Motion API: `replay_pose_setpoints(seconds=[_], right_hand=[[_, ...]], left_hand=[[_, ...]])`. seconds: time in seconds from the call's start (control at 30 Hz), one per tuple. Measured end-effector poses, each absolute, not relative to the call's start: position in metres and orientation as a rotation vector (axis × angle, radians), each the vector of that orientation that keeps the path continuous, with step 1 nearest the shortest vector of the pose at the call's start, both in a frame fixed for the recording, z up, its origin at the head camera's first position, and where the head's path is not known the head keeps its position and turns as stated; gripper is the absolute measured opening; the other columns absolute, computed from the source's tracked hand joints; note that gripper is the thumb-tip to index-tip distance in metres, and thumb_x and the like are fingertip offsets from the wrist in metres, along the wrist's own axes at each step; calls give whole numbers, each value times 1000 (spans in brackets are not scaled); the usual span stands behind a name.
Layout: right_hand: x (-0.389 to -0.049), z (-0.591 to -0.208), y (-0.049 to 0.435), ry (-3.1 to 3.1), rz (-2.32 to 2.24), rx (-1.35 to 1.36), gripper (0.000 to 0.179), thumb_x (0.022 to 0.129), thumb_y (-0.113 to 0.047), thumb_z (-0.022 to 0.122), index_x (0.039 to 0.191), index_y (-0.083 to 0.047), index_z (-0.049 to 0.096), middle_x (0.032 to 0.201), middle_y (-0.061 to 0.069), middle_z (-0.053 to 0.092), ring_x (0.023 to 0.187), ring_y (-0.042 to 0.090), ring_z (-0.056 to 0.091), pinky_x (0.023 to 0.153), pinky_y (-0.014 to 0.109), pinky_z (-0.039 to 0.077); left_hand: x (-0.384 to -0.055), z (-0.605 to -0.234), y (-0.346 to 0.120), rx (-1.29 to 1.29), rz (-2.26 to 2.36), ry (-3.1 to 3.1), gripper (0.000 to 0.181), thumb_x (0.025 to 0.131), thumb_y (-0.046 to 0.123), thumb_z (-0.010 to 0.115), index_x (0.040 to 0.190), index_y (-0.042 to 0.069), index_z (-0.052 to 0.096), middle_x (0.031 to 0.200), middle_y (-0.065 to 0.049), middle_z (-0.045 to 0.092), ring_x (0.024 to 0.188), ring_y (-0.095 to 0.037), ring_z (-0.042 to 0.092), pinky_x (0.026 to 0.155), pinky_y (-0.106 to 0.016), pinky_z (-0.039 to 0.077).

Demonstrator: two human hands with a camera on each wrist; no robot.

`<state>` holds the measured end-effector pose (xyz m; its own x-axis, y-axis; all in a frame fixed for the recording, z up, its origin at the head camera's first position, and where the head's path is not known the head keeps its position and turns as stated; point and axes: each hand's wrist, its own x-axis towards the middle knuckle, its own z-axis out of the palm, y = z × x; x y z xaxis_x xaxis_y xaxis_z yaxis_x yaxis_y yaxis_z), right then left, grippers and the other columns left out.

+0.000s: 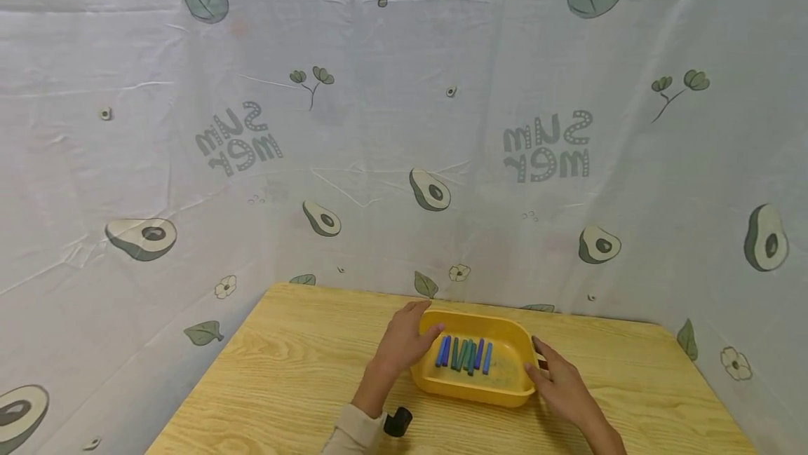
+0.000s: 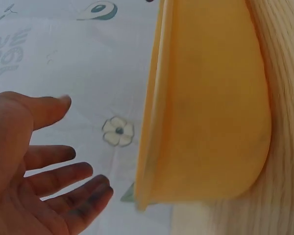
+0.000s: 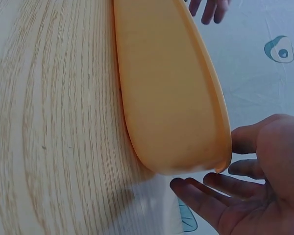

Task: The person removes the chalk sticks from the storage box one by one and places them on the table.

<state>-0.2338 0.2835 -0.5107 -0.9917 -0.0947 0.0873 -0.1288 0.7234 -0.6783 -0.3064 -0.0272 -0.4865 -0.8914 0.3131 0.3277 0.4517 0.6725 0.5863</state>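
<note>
A yellow plastic tray (image 1: 467, 391) stands on the table. Inside it, several blue, purple and green sticks that look like chalk or pastel (image 1: 470, 357) lie roughly side by side, with bluish dust beside them. My left hand (image 1: 402, 337) is at the tray's left end, thumb over the rim; the left wrist view shows its fingers spread and apart from the tray (image 2: 215, 107), with dark smudges on the fingertips (image 2: 100, 183). At the right end, my right hand (image 1: 562, 385) has its thumb at the rim and its loosely extended fingers outside the wall, not wrapped round it.
The wood-grain table (image 1: 284, 364) extends on both sides of the tray. A pale printed curtain (image 1: 379, 125) hangs behind and beside it. Near my left sleeve (image 1: 356, 427) is a small black cylindrical object (image 1: 398, 422).
</note>
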Motion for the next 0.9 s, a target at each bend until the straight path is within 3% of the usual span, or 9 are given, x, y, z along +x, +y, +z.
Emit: replay_pose_setpoints(seconds=[0.17,0.27,0.47,0.9], right_hand=[[-234,-512,283,-2861,1183,131,63,111,-14,58,161,14,32,163,38,39,133,54,61,98,50,62],[-235,-513,284,-2857,1210,112,62,111,-14,58,161,12,35,163,37,41,133,52,62,94,45,64],[-236,-514,285,-2839,1282,87,60,110,-13,58,161,11,37,162,35,44,130,48,66,85,35,65],[-236,-515,285,-2805,1335,54,59,110,-13,59,161,9,39,151,38,54,120,42,72,78,33,65]], left_hand=[[-312,-494,-14,-661,-1116,-2663,51,102,26,75,142,-4,65,138,-23,69,112,-37,73,90,-46,64],[-315,-497,-9,-664,-1195,-2678,49,102,23,75,141,-5,66,135,-24,70,108,-37,75,86,-44,65],[-318,-500,0,-627,-1291,-2733,47,103,21,74,141,-4,66,134,-26,70,107,-37,77,86,-44,65],[-325,-514,14,-592,-1156,-2866,46,103,21,73,140,-6,67,135,-22,72,122,-38,71,97,-49,62]])
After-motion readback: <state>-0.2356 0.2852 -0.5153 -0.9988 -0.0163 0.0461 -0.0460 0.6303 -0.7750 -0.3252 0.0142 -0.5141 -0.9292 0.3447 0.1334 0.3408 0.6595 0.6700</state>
